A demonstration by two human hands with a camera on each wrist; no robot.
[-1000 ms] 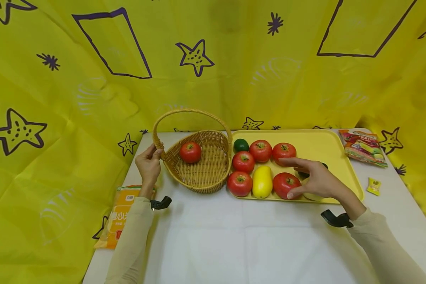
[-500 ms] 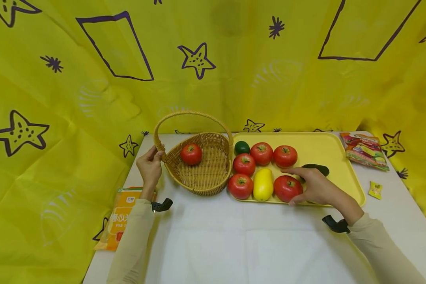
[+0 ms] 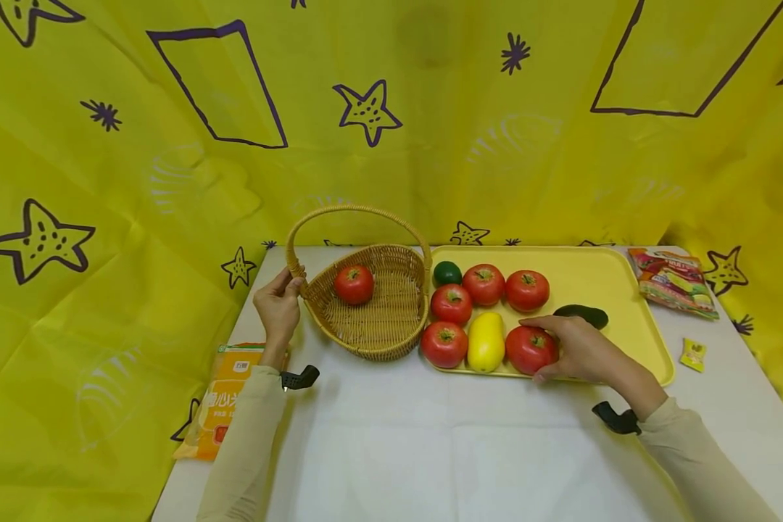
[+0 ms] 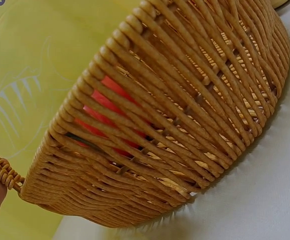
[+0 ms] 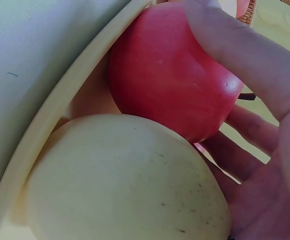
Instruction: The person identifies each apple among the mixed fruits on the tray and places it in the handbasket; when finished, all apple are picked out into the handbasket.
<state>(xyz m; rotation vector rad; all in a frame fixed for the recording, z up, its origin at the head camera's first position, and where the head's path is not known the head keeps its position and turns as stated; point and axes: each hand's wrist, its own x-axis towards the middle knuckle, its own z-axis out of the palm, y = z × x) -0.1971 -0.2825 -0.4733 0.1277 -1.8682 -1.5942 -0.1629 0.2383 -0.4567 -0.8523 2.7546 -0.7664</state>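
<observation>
My left hand (image 3: 278,308) grips the wicker basket (image 3: 391,315) at the left foot of its handle (image 3: 355,208). Inside the basket lies one red apple (image 3: 354,284), seen through the weave in the left wrist view. Over the front of the yellow tray (image 3: 594,272), my right hand (image 3: 583,350) curls round another red apple (image 3: 530,349), thumb in front and fingers behind. That apple (image 5: 170,70) still sits by the tray's rim in the right wrist view. Beside it, under the palm, is a pale yellow fruit (image 5: 129,180), hidden in the head view.
Several more red apples (image 3: 483,284), a yellow oblong fruit (image 3: 486,344), a small green fruit (image 3: 446,273) and a dark green cucumber-like piece (image 3: 583,316) share the tray. Snack bags stand at right (image 3: 673,283) and left (image 3: 231,395). A small yellow packet (image 3: 693,354) lies at right.
My right hand has come down and left onto the front red apple, its fingers closing round it. The cucumber-like piece now shows more fully. My left hand stays on the basket handle.
</observation>
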